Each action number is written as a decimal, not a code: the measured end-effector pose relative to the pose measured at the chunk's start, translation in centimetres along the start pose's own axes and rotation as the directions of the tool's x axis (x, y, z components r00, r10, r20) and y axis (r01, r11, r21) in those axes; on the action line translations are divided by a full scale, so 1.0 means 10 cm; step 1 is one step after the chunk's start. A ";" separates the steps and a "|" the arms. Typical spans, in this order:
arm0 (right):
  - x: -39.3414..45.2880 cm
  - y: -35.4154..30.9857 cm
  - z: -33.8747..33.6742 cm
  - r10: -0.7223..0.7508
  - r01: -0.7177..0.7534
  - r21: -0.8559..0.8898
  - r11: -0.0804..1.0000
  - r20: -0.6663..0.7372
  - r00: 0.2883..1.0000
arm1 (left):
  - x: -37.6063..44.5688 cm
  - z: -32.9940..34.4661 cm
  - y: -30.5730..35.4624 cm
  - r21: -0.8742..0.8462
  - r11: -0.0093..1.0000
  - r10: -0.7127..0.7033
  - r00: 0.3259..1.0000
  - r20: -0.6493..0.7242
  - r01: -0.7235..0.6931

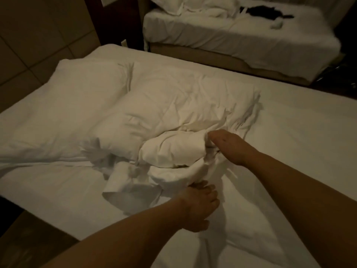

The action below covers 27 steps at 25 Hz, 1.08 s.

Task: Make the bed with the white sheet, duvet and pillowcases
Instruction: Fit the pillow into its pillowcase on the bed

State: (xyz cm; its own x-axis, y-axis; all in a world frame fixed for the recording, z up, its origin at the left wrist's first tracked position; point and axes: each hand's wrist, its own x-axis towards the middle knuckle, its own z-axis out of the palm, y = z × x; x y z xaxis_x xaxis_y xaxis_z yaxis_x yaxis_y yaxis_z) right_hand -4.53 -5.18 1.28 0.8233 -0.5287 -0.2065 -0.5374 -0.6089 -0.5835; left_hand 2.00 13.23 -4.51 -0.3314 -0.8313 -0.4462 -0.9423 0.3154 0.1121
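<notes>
Nearest the camera, the left hand [201, 206] pinches the lower edge of a crumpled white pillowcase [173, 151], fingers curled on the cloth. The right hand [229, 147] grips the same pillowcase at its right side. One smooth pillow [77, 99] lies at the left on the white sheet [289, 142]. A second bed [231, 33] stands behind, with one dark object [264, 12] on it.
</notes>
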 end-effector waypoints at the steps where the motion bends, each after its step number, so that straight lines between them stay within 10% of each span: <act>1: -0.05 -0.21 0.03 -0.004 0.004 -0.003 1.000 -0.037 0.999 | -0.22 0.08 -0.05 -0.005 0.998 0.060 0.997 -0.042 -0.060; 4: -0.08 -0.80 0.17 -0.009 -0.005 -0.122 0.993 -0.115 0.993 | -0.88 0.19 -0.40 -0.069 0.987 0.120 0.944 -0.308 -0.148; 7: -0.11 -1.11 0.53 0.082 -0.087 -0.419 0.904 -0.031 0.996 | -1.26 0.00 -0.95 -0.207 0.973 -0.211 0.774 -0.597 0.106; 10: -0.29 -0.93 1.01 0.234 -0.275 -0.505 0.819 -0.144 0.962 | -1.21 -0.03 -1.40 -0.215 0.885 -0.466 0.787 -0.404 0.413; 18: -0.51 -0.03 2.09 0.181 -0.408 -0.537 0.738 -0.424 0.887 | -0.33 0.92 -1.39 -0.044 0.896 -0.416 0.801 -0.431 0.442; 27: -0.87 0.15 1.06 0.181 -0.409 -0.570 0.713 -0.414 0.892 | -0.09 0.34 -0.91 -0.182 0.891 -0.449 0.754 -0.479 0.415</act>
State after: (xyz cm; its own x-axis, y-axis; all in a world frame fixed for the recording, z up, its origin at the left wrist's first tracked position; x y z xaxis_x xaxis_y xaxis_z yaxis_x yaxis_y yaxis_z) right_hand -10.53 4.78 -6.11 0.5620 -0.8264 0.0350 -0.8236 -0.5551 0.1166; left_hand 11.07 12.65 -8.11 0.1503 -0.9879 0.0385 -0.9862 -0.1470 0.0765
